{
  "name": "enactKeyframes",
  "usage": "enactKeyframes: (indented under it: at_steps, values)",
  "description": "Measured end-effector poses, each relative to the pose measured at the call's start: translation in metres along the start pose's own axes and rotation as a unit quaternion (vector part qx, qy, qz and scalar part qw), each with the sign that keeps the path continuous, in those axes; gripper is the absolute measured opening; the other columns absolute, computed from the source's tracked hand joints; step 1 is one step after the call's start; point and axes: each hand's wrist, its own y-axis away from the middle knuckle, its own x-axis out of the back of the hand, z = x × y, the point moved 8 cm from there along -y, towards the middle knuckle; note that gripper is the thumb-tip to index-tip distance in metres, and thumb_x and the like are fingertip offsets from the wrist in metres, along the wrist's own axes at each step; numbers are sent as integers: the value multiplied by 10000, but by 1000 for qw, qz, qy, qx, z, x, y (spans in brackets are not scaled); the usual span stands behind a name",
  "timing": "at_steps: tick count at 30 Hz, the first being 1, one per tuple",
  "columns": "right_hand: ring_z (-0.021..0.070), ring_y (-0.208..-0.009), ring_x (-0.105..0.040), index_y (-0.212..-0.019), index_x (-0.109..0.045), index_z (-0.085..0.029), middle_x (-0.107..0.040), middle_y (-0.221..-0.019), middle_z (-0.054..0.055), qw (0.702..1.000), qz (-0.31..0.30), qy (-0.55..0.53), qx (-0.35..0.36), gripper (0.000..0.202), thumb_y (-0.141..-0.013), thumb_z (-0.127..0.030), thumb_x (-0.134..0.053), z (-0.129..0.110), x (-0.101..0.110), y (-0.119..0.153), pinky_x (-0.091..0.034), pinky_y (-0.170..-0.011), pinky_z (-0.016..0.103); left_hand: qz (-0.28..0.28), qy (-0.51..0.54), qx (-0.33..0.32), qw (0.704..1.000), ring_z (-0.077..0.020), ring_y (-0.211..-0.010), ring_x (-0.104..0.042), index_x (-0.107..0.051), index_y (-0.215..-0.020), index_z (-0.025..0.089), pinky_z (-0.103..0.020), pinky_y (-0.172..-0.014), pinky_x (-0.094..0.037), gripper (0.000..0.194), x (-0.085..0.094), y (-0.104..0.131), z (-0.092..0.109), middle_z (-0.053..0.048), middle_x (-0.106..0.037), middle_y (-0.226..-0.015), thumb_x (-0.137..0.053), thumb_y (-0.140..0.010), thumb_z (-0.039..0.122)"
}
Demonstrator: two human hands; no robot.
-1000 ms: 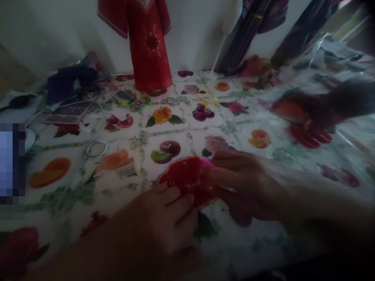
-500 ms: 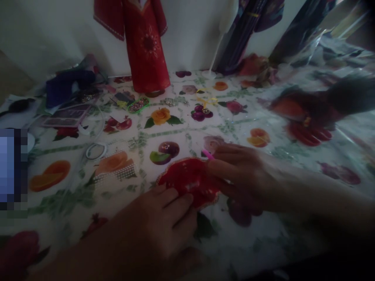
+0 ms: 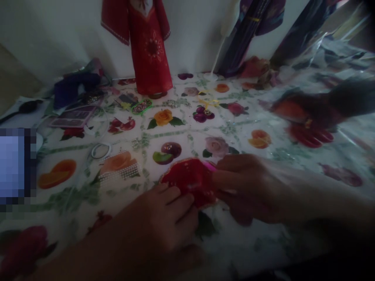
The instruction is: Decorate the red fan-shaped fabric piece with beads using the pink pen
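Note:
A small red cloth piece (image 3: 187, 175) with a beaded edge lies on the fruit-patterned tablecloth (image 3: 117, 218). My left hand (image 3: 172, 214) rests over its near left edge, fingers bent and pressed together on the cloth. At its right side my right hand (image 3: 243, 179) is closed in a pinch, with a pink stick-like tool (image 3: 209, 166) showing at the fingertips against the cloth. The tip of the tool is hidden.
A red doll dress (image 3: 150, 58) stands at the back. Left lie a green tray of beads (image 3: 141, 106), a rhinestone sheet (image 3: 120, 171), a white ring (image 3: 100, 150) and a pink-edged case (image 3: 74, 116). Another person's blurred hand (image 3: 310, 113) is at right.
My right hand has lowered the pink tool toward the red cloth, and the cloth's right side is lifted or bunched more. The whole view has shifted slightly.

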Motion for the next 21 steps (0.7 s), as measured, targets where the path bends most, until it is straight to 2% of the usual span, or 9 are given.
enactKeyframes:
  at_steps: [4,7,9,11,15,21]
  values:
    - [134,-765,-589,-1064,-604,-189,-653,-897,23,996,87,2,4,84,-1007,-211,-546,8,26,4,-438,-699,257,17,-7,0,1000,-252,-871,-663,-690,-1079,125,-405,-744,-536,408,4,1,3,-118,-744,-1069,-395,-1059,406]
    - [160,-911,-645,-1318,-540,-227,-680,-1099,41,993,119,-1,-18,306,-1014,-190,-516,14,38,3,-480,-789,266,41,-7,4,999,-254,-878,-661,-695,-1048,133,-413,-768,-533,408,8,0,4,-98,-751,-1060,-422,-1046,436]
    - [189,-998,-643,-1377,-506,-245,-659,-1181,54,988,149,-1,-34,362,-1016,-224,-510,16,43,1,-492,-834,288,39,-7,0,999,-259,-912,-663,-693,-1066,133,-415,-783,-536,397,8,-1,5,-87,-747,-1102,-466,-1029,457]
    - [198,-1003,-632,-1301,-547,-243,-649,-1150,55,981,189,-13,-48,294,-1008,-254,-527,17,46,1,-499,-837,300,34,-7,-5,999,-263,-943,-665,-687,-1094,133,-410,-781,-539,400,8,-1,6,-82,-739,-1140,-499,-1012,476]
    - [146,-830,-608,-1097,-622,-240,-645,-954,13,964,255,-30,-64,133,-966,-228,-606,20,55,1,-499,-732,266,46,-2,-15,999,-234,-916,-665,-672,-1094,126,-372,-783,-536,414,7,-1,6,-84,-738,-1123,-506,-1006,494]
    - [111,-735,-611,-1010,-669,-249,-663,-863,-13,966,248,-56,-54,63,-968,-242,-623,17,67,-19,-493,-636,227,48,-16,-21,998,-210,-826,-645,-664,-1040,131,-354,-727,-512,410,0,1,7,-80,-737,-1055,-523,-996,513]
